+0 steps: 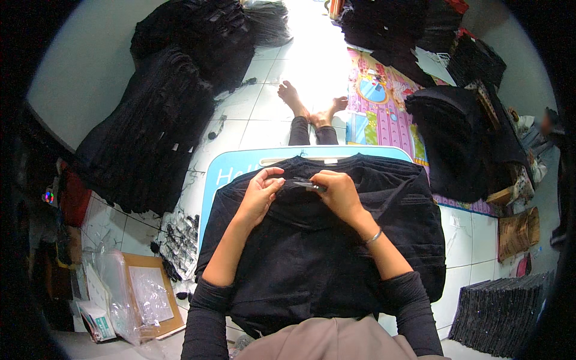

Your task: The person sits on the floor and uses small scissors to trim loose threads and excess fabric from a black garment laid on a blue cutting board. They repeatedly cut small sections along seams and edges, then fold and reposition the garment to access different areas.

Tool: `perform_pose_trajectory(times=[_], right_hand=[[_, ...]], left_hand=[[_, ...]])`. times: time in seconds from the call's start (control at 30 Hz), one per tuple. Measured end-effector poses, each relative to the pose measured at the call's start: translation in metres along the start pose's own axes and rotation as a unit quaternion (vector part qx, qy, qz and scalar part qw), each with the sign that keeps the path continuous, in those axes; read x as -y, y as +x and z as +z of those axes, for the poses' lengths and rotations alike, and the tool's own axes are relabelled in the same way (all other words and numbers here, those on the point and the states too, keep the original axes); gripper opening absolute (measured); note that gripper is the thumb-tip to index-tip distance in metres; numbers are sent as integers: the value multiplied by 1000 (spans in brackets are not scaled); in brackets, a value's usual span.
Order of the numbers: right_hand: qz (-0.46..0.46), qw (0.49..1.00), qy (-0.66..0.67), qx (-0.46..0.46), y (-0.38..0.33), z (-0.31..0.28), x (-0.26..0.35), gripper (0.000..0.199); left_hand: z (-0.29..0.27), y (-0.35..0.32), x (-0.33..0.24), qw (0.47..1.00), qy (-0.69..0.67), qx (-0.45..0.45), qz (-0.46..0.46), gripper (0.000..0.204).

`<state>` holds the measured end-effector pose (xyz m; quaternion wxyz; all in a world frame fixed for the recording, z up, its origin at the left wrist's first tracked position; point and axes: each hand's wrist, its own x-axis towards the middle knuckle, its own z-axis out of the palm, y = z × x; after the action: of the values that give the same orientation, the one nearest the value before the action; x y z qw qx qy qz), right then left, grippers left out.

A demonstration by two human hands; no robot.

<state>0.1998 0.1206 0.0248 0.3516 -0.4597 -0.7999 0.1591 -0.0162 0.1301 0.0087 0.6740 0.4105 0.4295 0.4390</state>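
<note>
Black trousers lie spread in a stack over a low light-blue table in front of me. My right hand is closed round small thread snips, whose blades point left above the waistband. Just left of the blades is my left hand, thumb and fingers drawn together in a pinch. Whatever lies between those fingertips is too small to make out. Both hands hover at the upper edge of the cloth, a short gap apart.
Tall piles of black garments stand at the left, with more black garments at the right. A folded dark stack sits at the lower right. Cardboard in clear plastic lies lower left. Beyond the table are a colourful mat and my feet.
</note>
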Motion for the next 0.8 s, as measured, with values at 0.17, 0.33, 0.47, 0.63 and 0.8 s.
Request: perform_pose_trajectory(times=[0.17, 0.33, 0.47, 0.63, 0.8], right_hand=[[51, 988, 142, -20, 12, -13, -17, 12], [31, 987, 152, -44, 26, -20, -3, 13], [12, 987, 157, -41, 41, -19, 8, 13], [102, 951, 288, -40, 54, -12, 4, 16], [232, 928, 243, -160, 61, -10, -15, 21]], left_hand=[[-2, 4, 2, 994, 104, -12, -1, 19], [11, 3, 1, 916, 323, 24, 237, 28], [21, 7, -1, 818, 451, 49, 353, 20], [13, 29, -4, 892, 347, -19, 290, 17], [-1, 44, -2, 995, -45, -55, 64, 25]])
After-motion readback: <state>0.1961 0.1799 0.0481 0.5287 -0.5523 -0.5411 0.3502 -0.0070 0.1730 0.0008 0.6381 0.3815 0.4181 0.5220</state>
